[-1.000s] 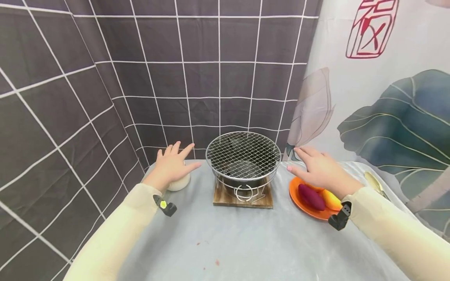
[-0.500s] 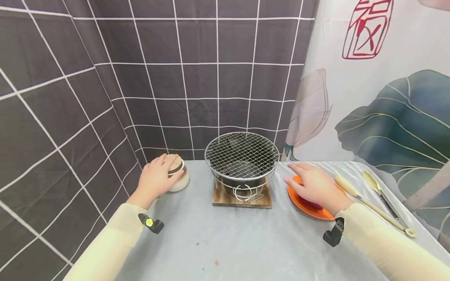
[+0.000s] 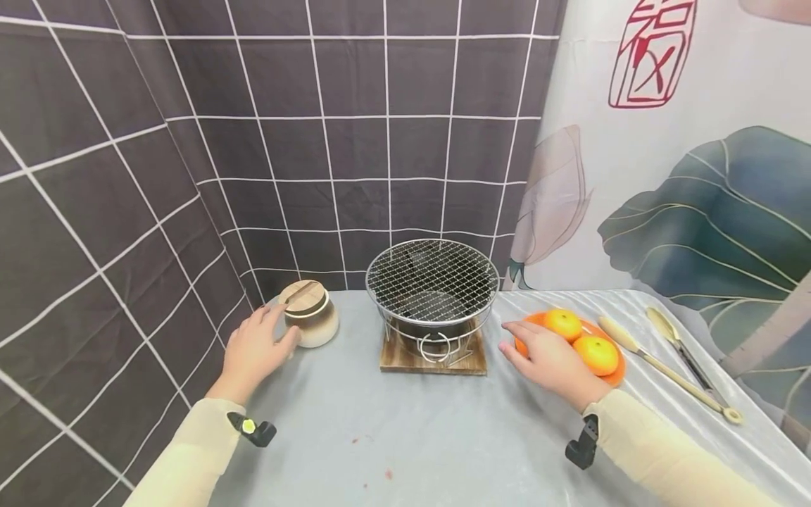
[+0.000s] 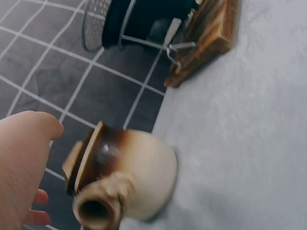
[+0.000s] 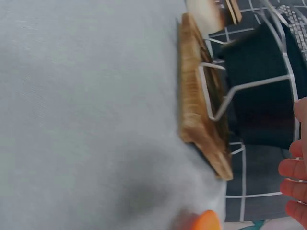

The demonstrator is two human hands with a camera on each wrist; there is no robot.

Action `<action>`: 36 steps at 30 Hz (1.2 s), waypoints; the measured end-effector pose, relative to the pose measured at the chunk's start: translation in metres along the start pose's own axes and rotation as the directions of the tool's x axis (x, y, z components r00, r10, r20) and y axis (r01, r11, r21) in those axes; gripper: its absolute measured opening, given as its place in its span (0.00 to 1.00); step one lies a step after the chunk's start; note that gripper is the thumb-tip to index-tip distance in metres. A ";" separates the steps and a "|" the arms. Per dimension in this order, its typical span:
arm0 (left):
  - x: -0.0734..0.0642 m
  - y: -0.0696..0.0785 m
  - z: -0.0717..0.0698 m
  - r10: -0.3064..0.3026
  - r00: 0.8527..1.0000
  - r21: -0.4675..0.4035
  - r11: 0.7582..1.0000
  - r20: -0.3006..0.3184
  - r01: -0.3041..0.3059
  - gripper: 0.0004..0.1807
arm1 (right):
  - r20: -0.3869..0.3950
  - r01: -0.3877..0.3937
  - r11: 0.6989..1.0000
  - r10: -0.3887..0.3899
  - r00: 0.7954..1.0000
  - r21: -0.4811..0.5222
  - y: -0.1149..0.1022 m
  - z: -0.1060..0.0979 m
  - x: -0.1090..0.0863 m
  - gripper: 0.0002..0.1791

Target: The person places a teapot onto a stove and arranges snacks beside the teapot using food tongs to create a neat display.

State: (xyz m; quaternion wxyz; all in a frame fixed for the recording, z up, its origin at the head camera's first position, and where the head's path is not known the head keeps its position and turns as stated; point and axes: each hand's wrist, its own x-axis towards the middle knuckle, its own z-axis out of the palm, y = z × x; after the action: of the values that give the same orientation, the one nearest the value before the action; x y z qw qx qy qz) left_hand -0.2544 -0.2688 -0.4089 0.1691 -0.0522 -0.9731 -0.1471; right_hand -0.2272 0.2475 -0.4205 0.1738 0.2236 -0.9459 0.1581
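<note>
Grey tabletop (image 3: 456,436), left grip (image 3: 252,351), right grip (image 3: 552,365) palm-down

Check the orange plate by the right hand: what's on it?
On the orange plate, two oranges are visible in the head view. The right hand covers the plate's near-left part, so anything lying there can't be seen.

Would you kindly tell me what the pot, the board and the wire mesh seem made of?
Pot: probably glazed ceramic, as a glossy highlight sits on its brown band, which fades into cream.
Board: likely wood, brown with streaked grain; whether it is varnished is hard to tell.
Wire mesh: apparently bare metal, its thin crossing strands looking silvery.
</note>
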 end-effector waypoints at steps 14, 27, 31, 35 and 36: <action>-0.008 -0.016 0.009 -0.055 0.998 0.003 0.998 0.013 0.055 0.35 | -0.006 0.084 0.992 -0.084 0.996 0.095 -0.010 0.052 -0.010 0.24; -0.010 -0.018 0.012 -0.107 0.993 -0.001 0.994 0.054 0.107 0.36 | -0.015 0.158 0.984 -0.157 0.987 0.088 -0.019 0.074 -0.014 0.21; -0.012 -0.018 0.015 -0.128 0.989 -0.015 0.991 0.071 0.130 0.36 | -0.012 0.177 0.981 -0.176 0.984 0.085 -0.021 0.076 -0.013 0.22; -0.012 -0.017 0.020 -0.148 0.986 -0.047 0.987 0.073 0.152 0.39 | -0.019 0.164 0.983 -0.163 0.986 0.076 -0.021 0.078 -0.013 0.22; -0.012 -0.017 0.021 -0.157 0.985 -0.060 0.985 0.072 0.161 0.40 | -0.018 0.155 0.984 -0.154 0.988 0.083 -0.021 0.078 -0.013 0.22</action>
State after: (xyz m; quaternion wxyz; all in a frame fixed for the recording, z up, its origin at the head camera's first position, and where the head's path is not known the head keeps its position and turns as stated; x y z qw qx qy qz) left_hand -0.2527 -0.2793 -0.4365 0.1221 0.0152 -0.9740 -0.1902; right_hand -0.2264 0.2048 -0.4906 0.1814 0.3023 -0.9173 0.1852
